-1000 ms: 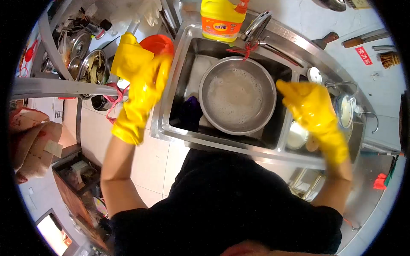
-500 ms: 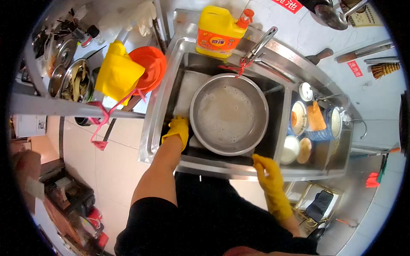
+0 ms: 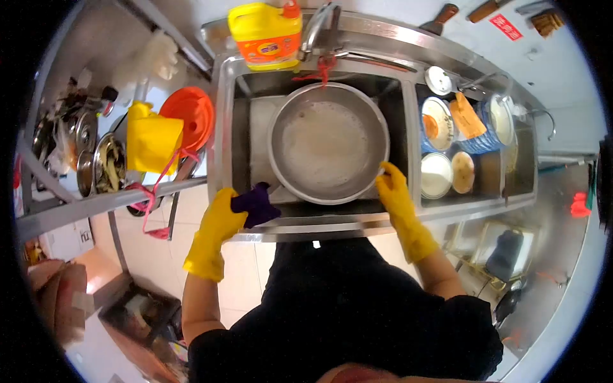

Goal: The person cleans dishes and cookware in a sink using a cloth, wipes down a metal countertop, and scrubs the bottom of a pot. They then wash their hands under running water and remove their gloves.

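A large steel basin (image 3: pixel 278 167) of cloudy, soapy water stands in the left sink bowl (image 3: pixel 255 105). In a yellow rubber glove, my left hand (image 3: pixel 223 220) grips a dark purple cloth (image 3: pixel 255 205) over the sink's front left edge. My right hand (image 3: pixel 394 188), also gloved in yellow, is closed on the basin's right rim, thumb and fingers pinched there. Above the basin hangs the tap (image 3: pixel 317 29) with a red string (image 3: pixel 324 67) tied near it.
A yellow detergent jug (image 3: pixel 265 38) stands behind the sink. Stacked blue-and-white bowls (image 3: pixel 501 121), a wooden block (image 3: pixel 468 118) and a white bowl (image 3: pixel 436 175) sit in the right sink bowl. At left, a rack rail (image 3: pixel 96 207) borders a red-orange basin (image 3: pixel 198 118) and yellow cloth (image 3: pixel 153 140).
My left hand has come up out of the sink with the purple cloth in it. My right hand has moved onto the basin's rim. The camera view has shifted.
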A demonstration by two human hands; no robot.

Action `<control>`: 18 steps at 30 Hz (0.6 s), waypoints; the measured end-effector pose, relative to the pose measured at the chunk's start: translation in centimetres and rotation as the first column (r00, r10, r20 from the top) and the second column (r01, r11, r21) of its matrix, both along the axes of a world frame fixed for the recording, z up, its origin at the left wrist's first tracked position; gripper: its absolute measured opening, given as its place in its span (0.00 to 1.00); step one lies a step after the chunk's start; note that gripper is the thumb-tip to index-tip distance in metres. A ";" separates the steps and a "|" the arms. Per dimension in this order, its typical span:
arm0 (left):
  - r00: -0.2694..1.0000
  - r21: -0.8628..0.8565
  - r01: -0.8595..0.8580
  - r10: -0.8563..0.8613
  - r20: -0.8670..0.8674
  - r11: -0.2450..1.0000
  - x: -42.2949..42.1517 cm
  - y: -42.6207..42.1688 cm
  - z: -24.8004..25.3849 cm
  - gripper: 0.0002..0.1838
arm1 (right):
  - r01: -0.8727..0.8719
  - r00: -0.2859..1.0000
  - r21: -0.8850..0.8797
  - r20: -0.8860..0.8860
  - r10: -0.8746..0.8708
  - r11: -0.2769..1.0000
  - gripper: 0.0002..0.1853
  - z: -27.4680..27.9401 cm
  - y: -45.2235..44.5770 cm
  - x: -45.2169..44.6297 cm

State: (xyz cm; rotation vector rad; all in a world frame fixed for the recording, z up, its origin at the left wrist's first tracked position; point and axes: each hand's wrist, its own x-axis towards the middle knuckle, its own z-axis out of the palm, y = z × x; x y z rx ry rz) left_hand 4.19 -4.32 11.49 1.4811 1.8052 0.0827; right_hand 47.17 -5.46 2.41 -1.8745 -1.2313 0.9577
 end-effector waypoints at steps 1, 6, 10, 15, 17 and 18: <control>0.998 0.048 -0.059 0.059 0.001 0.997 -1.0 -1.4 1.1 0.22 | 0.062 0.986 -0.084 -0.151 -0.074 0.995 0.28 -0.8 0.9 0.4; 0.945 -0.042 -0.286 0.275 -0.177 0.957 -5.1 -7.7 -0.1 0.26 | 0.231 0.915 -0.401 -0.221 -0.338 0.887 0.36 -7.4 3.2 3.0; 0.930 0.166 -0.152 0.198 -0.311 0.974 -5.0 -11.4 -4.1 0.36 | 0.163 0.560 -0.596 -0.601 -0.571 0.786 0.26 -11.7 3.6 3.9; 0.953 0.350 -0.210 0.271 -0.135 0.913 -4.9 -12.7 -3.8 0.38 | 0.269 0.751 -0.289 -0.535 -0.388 0.919 0.05 -13.7 4.1 4.8; 0.943 0.344 -0.265 0.316 -0.101 0.901 -5.0 -13.1 -2.8 0.37 | 0.235 0.840 -0.227 -0.442 -0.315 0.945 0.06 -11.8 4.0 4.4; 0.943 0.336 -0.281 0.323 -0.077 0.899 -4.9 -13.0 -2.4 0.37 | 0.289 0.853 -0.195 -0.391 -0.345 0.937 0.09 -9.0 3.9 3.4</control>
